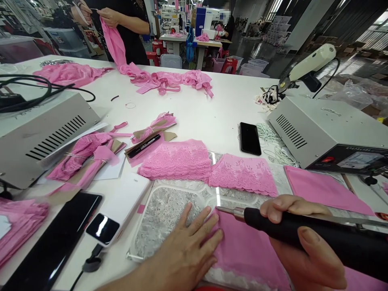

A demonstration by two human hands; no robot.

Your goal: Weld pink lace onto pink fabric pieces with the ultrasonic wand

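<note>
My left hand (189,244) lies flat with fingers spread, its fingertips on the edge of a pink fabric piece (242,246). That fabric rests on a clear plastic plate over a grey marbled board (166,210). My right hand (306,242) is wrapped round a thick black handheld tool with a metal tip (281,226). The tip points left, just beyond my left fingertips at the fabric's upper corner. I cannot tell whether it touches. Behind the plate lie a stack of pink lace pieces (178,159) and a further lace piece (242,173).
Grey control boxes stand at left (45,137) and right (330,129). A black phone (250,138), a marker (144,146), a white power bank (124,206), a dark tablet-like device (54,242) and pink bundles (81,153) lie around. Across the table, a person (127,24) handles pink garments (169,81).
</note>
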